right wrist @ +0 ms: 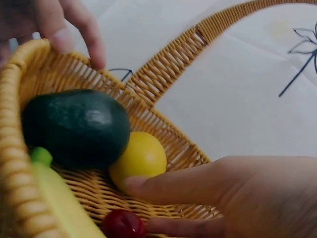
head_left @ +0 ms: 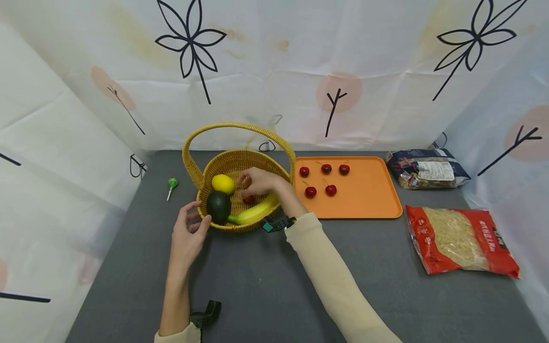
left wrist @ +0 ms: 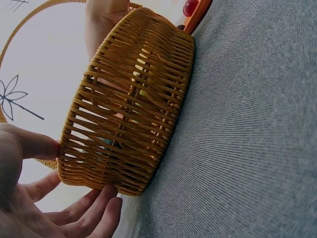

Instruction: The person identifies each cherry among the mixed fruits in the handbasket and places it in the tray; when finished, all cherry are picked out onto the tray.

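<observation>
A yellow wicker basket [head_left: 233, 229] with a tall arched handle holds a lemon [head_left: 223, 183], a dark green avocado [head_left: 218, 208], a banana [head_left: 257, 211] and a dark red cherry [right wrist: 124, 224]. My left hand [head_left: 188, 233] holds the basket's left side, thumb and fingertips against the rim and outer wall in the left wrist view. Inside the basket is my right hand [head_left: 259, 183]. Its thumb and forefinger are spread, one fingertip by the cherry and the thumb in front of the lemon. The cherry lies on the basket's woven floor, partly hidden in the head view.
Right of the basket, an orange tray [head_left: 364, 205] carries several cherries [head_left: 330, 190]. Beyond it lie a dark blue food bag [head_left: 429, 169] and a red bag [head_left: 463, 240] with a clear window. A green lollipop [head_left: 172, 183] lies left. Patterned white cloth [head_left: 266, 85] stands behind.
</observation>
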The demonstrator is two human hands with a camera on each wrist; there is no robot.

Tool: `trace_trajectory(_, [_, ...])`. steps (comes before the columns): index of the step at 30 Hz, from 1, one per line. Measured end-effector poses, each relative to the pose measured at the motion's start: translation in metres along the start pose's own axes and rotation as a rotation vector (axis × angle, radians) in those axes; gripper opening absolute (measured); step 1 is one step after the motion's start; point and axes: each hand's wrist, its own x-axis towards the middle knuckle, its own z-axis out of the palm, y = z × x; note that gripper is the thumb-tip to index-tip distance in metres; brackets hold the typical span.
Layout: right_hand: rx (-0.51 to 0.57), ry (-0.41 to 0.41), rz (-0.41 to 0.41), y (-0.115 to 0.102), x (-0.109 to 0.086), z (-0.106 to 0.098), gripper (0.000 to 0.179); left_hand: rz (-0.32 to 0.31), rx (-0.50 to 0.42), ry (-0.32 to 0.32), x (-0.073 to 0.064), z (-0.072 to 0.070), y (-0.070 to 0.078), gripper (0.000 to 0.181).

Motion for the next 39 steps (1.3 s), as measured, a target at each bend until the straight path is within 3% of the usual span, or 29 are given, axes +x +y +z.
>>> trace_trajectory(3, [0.057,-0.067,0.044,0.001,0.002,-0.001,0.052,0.002,0.002,0.002,0.0,0.0,0.0,0.054])
trace_trajectory(7, [0.118,-0.095,0.075,0.004,0.004,-0.001,0.052,0.003,-0.002,-0.001,0.0,0.0,0.0,0.054])
trace_trajectory(39, [0.093,-0.014,0.016,0.012,0.003,0.006,0.037,0.005,-0.008,-0.003,0.0,-0.001,0.001,0.054])
